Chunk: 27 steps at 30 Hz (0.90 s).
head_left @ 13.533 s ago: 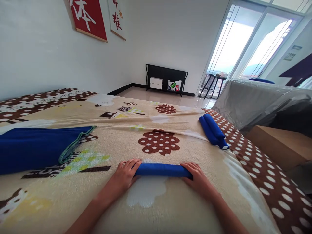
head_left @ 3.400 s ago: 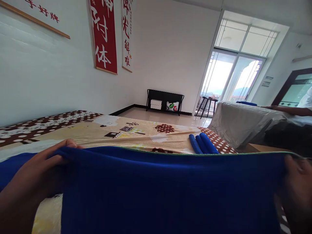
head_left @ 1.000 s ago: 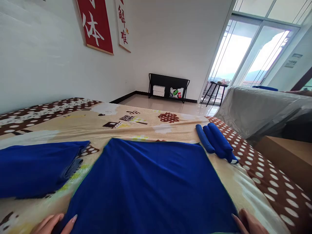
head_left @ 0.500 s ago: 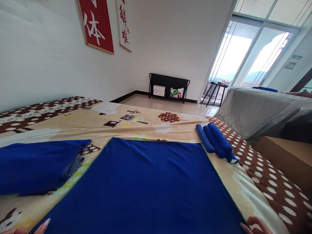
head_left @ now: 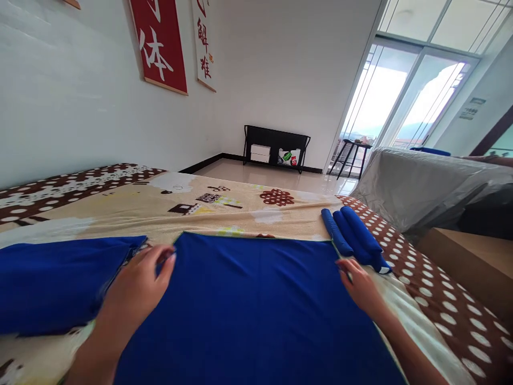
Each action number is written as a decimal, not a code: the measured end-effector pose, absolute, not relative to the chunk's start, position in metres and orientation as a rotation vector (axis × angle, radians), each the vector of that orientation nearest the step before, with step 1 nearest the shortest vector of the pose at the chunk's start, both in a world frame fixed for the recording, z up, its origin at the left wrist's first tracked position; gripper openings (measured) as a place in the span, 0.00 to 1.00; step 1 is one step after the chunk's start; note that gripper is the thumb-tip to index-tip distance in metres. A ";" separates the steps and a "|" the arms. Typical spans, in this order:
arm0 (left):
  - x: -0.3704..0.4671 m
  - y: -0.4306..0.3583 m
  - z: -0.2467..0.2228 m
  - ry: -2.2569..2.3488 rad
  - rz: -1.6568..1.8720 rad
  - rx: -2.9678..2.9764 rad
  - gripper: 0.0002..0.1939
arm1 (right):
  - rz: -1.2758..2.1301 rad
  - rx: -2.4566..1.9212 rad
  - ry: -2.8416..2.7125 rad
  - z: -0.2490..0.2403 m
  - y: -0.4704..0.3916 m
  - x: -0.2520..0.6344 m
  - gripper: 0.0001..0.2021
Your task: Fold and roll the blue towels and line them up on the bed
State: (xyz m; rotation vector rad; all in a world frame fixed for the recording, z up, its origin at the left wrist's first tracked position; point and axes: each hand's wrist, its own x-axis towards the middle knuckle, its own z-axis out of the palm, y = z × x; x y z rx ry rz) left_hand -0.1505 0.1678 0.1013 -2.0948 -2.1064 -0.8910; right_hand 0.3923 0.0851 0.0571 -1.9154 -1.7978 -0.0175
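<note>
A blue towel (head_left: 256, 299) lies spread flat on the patterned blanket (head_left: 224, 206) in front of me. My left hand (head_left: 138, 286) reaches along the towel's left edge, its fingertips near the far left corner. My right hand (head_left: 360, 286) rests at the towel's right edge near the far right corner. Neither hand visibly grips the cloth. Three rolled blue towels (head_left: 355, 238) lie side by side just beyond my right hand. A pile of blue towels (head_left: 52, 280) sits to the left of my left hand.
A sofa under a grey cover (head_left: 425, 182) and a brown cardboard box (head_left: 468, 256) stand to the right of the bed. A black shelf (head_left: 276, 144) stands against the far wall, with a glass door (head_left: 401, 101) and a small table (head_left: 352, 155) beside it.
Both hands have moved from the towel's near corners forward along its side edges toward the far corners. The towel stays flat.
</note>
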 end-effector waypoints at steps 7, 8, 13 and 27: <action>-0.120 0.308 0.051 -2.093 -0.463 -2.330 0.20 | -0.002 -1.948 -1.866 0.020 0.219 0.381 0.18; -0.125 0.317 0.039 -2.076 -0.430 -2.367 0.21 | 0.015 -1.960 -1.867 0.013 0.226 0.386 0.17; -0.157 0.351 0.011 -2.101 -0.292 -2.428 0.23 | 0.098 -2.005 -1.886 -0.006 0.247 0.411 0.17; -0.057 0.417 0.005 -2.032 -0.293 -2.538 0.28 | 0.130 -2.131 -1.979 0.000 0.331 0.384 0.27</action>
